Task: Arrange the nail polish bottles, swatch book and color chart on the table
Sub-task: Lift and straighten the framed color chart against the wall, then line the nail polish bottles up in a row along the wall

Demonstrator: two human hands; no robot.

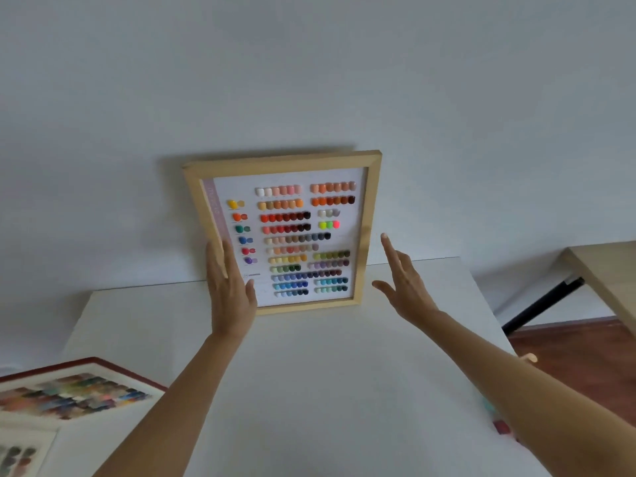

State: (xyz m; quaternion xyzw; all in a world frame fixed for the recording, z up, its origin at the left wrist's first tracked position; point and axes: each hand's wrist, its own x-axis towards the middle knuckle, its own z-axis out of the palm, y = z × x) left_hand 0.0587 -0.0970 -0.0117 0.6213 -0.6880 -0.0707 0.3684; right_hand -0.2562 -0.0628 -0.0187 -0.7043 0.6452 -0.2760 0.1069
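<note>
The color chart (296, 232), a light wooden frame filled with rows of colored nail tips, stands upright at the back of the white table (309, 373) and leans against the wall. My left hand (229, 287) lies flat on the frame's lower left edge, fingers extended. My right hand (402, 284) hovers just right of the frame with fingers spread, apart from it. An open swatch book (74, 395) with a red border lies at the table's front left. Small nail polish bottles (500, 425) peek out under my right forearm, mostly hidden.
A white wall rises directly behind the table. A second, wood-topped table (605, 270) with a black leg stands to the right over a reddish wooden floor. Another swatch page (20, 456) lies at the bottom left corner.
</note>
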